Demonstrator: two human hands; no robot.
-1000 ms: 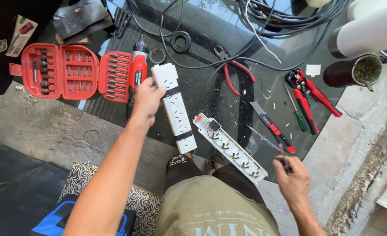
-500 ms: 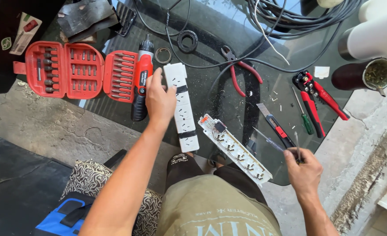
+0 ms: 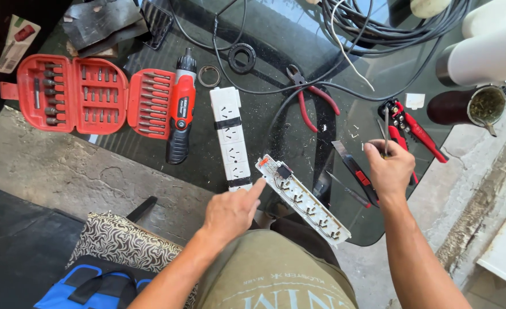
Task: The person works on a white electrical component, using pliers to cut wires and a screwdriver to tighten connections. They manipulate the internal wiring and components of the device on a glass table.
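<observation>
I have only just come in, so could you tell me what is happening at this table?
A person sits at a dark glass table. The left hand points a finger at the near end of an opened power strip, its inner wiring showing. The right hand holds a thin tool upright. A closed white power strip, a red electric screwdriver and a red bit case lie alongside.

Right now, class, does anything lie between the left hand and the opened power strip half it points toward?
Nothing visible does. The left hand has its forefinger at the near end of the opened strip half, with only bare glass table beside it. The closed white strip lies alongside, to the left, not in between.
</observation>
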